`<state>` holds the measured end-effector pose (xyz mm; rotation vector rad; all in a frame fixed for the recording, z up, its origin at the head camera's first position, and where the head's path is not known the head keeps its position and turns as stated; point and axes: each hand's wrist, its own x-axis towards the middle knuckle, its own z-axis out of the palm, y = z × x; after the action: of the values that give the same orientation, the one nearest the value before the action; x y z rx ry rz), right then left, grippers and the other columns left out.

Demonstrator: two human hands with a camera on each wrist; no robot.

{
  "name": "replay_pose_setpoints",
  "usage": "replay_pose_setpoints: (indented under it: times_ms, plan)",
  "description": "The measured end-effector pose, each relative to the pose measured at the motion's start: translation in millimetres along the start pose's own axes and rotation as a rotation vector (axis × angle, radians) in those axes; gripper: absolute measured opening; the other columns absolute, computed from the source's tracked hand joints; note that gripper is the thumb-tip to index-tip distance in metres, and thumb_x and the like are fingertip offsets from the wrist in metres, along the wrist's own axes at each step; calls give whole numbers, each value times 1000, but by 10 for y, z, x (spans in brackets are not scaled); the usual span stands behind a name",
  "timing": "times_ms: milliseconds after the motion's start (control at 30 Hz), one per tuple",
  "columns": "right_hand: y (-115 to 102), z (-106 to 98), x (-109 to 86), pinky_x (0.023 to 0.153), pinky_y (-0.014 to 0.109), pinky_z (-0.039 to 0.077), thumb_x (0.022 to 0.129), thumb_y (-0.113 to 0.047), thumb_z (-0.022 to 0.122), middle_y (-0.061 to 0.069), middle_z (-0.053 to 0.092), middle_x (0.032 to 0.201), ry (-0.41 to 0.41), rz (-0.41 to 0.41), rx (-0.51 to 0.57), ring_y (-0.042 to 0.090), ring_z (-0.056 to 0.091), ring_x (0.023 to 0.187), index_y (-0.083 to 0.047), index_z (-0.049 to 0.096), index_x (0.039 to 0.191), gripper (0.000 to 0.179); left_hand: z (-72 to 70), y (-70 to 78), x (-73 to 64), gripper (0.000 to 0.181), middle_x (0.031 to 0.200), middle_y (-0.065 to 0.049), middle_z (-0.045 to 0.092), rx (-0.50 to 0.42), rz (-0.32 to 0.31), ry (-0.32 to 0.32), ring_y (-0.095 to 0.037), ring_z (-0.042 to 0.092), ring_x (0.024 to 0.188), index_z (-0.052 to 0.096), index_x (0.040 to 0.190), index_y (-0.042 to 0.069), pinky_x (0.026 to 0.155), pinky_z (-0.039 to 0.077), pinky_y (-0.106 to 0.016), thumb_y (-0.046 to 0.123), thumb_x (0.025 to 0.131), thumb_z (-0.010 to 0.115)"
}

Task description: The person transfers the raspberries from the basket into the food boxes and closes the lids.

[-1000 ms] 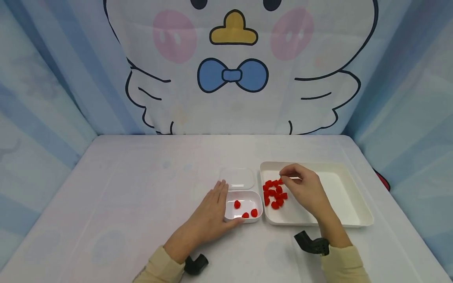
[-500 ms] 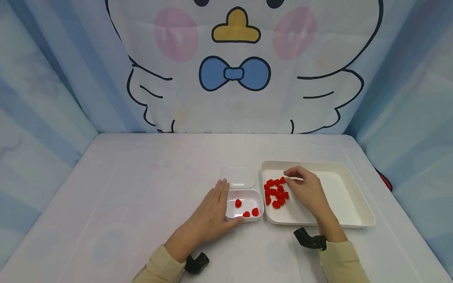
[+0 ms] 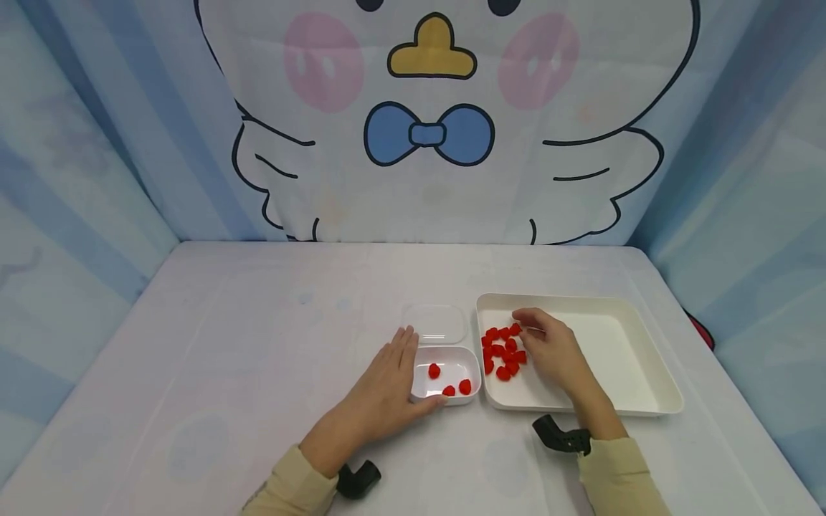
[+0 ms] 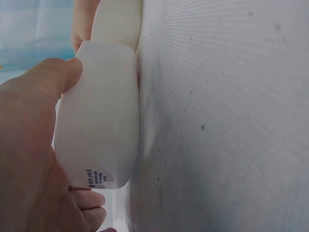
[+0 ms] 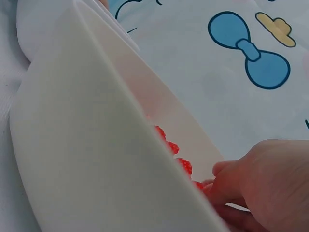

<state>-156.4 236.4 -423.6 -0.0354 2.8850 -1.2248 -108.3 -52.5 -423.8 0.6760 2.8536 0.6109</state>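
Note:
My left hand (image 3: 381, 390) rests along the left side of a small white box (image 3: 457, 360), fingers straight, thumb over its near rim. A few red raspberries (image 3: 434, 371) lie in that box. In the left wrist view, the thumb touches the box's outer wall (image 4: 99, 116), which bears small print. My right hand (image 3: 556, 351) is over a white tray (image 3: 609, 344), thumb and forefinger apart on either side of a raspberry (image 3: 515, 329) at the top of a cluster. In the right wrist view, the tray wall (image 5: 111, 145) partly hides the fingertips and raspberries (image 5: 184, 166).
A clear plastic lid (image 3: 439, 326) lies just behind the box. The tray stands directly right of the box, with several raspberries gathered at its left end. A cloth printed with a cartoon (image 3: 426, 201) hangs behind the white table (image 3: 258, 322).
My right hand drew slightly right from the raspberries, then came back left and lower to the topmost one. The left hand and the box have stayed in place.

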Motion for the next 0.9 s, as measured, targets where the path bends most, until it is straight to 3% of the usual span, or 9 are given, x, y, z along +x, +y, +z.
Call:
replay_pose_setpoints:
  times_ms: [267,900]
  plan:
    - [-17,12,-6,108,53,44,98,-5,51,20,60,134,-14,-8,-22,40,55,127,-4,57,131,34,-1,-11,-4,104,165,-18,17,2,16,11,-30,14,155,15,156,-1,125,21,-47,67,89,55]
    - [-65,31,-24,101,52,51,95,-2,55,20,65,118,67,-19,-77,36,61,111,-1,63,119,25,-3,-16,1,104,165,-17,17,8,5,2,-31,14,155,14,157,-1,124,22,-47,67,89,55]
